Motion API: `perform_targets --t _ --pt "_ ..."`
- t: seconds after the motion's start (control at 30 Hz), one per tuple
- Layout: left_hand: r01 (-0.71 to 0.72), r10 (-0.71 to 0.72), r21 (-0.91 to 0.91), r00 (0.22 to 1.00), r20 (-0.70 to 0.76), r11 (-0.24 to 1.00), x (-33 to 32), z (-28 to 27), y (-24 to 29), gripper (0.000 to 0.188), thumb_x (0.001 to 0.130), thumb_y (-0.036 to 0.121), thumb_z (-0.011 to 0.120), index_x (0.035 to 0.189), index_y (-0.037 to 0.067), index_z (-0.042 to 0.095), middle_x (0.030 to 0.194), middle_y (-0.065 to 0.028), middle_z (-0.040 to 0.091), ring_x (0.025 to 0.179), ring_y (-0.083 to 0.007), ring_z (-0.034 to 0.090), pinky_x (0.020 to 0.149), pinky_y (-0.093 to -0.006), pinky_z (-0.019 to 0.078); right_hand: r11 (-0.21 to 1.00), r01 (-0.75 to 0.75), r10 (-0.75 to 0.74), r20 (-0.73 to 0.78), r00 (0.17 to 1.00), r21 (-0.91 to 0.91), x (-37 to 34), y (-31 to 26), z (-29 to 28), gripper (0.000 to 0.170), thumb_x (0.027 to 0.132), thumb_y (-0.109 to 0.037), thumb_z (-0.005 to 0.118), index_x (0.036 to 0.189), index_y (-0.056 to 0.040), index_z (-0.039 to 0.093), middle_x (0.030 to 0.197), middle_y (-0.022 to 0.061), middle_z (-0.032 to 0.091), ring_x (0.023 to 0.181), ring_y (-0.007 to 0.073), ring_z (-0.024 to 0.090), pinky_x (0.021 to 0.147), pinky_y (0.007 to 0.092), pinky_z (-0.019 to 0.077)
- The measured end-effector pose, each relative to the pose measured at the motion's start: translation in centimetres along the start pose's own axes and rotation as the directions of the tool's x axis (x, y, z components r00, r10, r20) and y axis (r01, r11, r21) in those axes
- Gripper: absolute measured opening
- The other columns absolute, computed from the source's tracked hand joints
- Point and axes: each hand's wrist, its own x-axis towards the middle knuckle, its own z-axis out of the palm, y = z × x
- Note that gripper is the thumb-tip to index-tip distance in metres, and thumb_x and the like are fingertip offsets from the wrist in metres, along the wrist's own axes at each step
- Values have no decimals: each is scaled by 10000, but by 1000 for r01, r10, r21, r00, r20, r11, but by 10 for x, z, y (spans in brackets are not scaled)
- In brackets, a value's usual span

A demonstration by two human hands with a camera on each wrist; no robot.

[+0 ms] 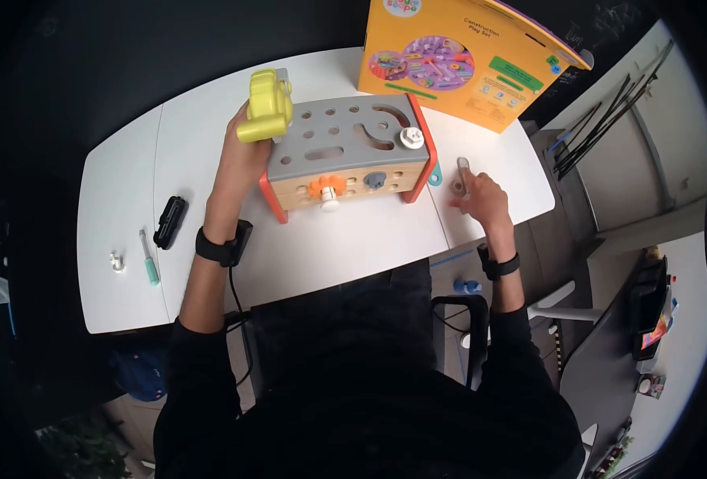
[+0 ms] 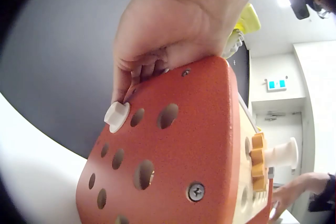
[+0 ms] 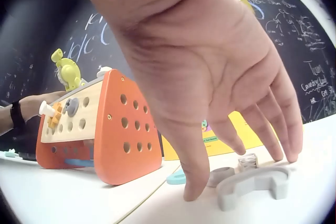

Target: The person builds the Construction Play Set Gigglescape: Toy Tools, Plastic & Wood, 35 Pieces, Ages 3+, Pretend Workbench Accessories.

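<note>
A toy workbench (image 1: 345, 148) with a grey holed top, wooden front and red ends stands on the white table. My left hand (image 2: 173, 29) grips its upper left edge, fingers curled over the red panel (image 2: 173, 140); one fingertip touches a white peg (image 2: 116, 116). A yellow-green toy piece (image 1: 265, 108) on the top partly covers this hand. To the right, my right hand (image 1: 485, 199) reaches down with fingers spread over small parts on the table. Around its fingertips lie a grey curved piece (image 3: 252, 186), a grey ring (image 3: 220, 175) and a white threaded part (image 3: 248, 161).
An orange-yellow carton (image 1: 449, 60) stands behind the workbench. A teal piece (image 1: 435, 176) lies beside its right end. At the table's left are a black case (image 1: 170, 222), a teal-handled screwdriver (image 1: 149, 259) and a small white part (image 1: 117, 262).
</note>
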Motion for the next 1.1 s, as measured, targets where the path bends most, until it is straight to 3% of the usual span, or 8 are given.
perform_targets --t 0.1,0.23,0.27,0.3,0.37,0.7,1.1 --pt "54 -54 -7 999 -2 998 0 2 -3 404 791 -198 481 1144 -26 579 1074 -168 663 1013 -317 657 935 -365 498 999 -21 20 -13 1000 -48 3 -1 2 787 662 -377 865 1331 -121 538 972 163 664 892 332 687 738 418 563" --pt "49 -48 -11 999 22 999 0 0 -10 390 808 -188 471 1151 -35 574 1074 -173 665 1024 -306 656 939 -354 490 999 -4 4 -8 1000 -47 7 1 2 957 625 -355 886 1411 -35 446 913 190 694 855 329 695 733 393 560" --pt "47 -47 2 998 32 999 0 0 -16 309 873 5 572 1181 -13 575 1076 -137 663 1000 -242 644 906 -343 499 1000 -1 1 17 1000 -19 10 3 4 1011 602 -358 896 1426 -13 421 885 197 699 836 337 699 727 393 561" --pt "42 -42 15 998 41 999 1 0 -19 346 938 198 672 1211 9 575 1077 -102 662 975 -177 632 872 -331 508 1000 -9 9 13 1000 -18 11 4 6 1011 602 -358 896 1426 -13 421 885 197 699 836 337 699 727 393 561" --pt "14 -14 7 1000 26 1000 2 2 -23 345 938 195 672 1213 10 573 1077 -100 660 977 -177 631 872 -333 509 999 17 -16 29 999 -31 13 6 8 1076 563 -386 920 1414 42 419 869 185 703 834 335 704 728 391 569" --pt "0 0 -11 1000 27 1000 1 0 -21 359 944 205 668 1215 -8 568 1068 -110 660 980 -175 629 872 -331 503 1000 -11 11 -8 1000 -13 6 4 1 1064 543 -414 923 1380 54 463 857 183 700 818 333 701 721 392 565" --pt "38 -39 48 999 5 998 1 0 -25 372 939 224 677 1206 -13 574 1071 -122 668 976 -185 631 863 -336 502 999 17 -15 -61 998 28 3 14 8 871 576 -371 897 1276 25 562 771 191 694 763 345 699 678 397 546"
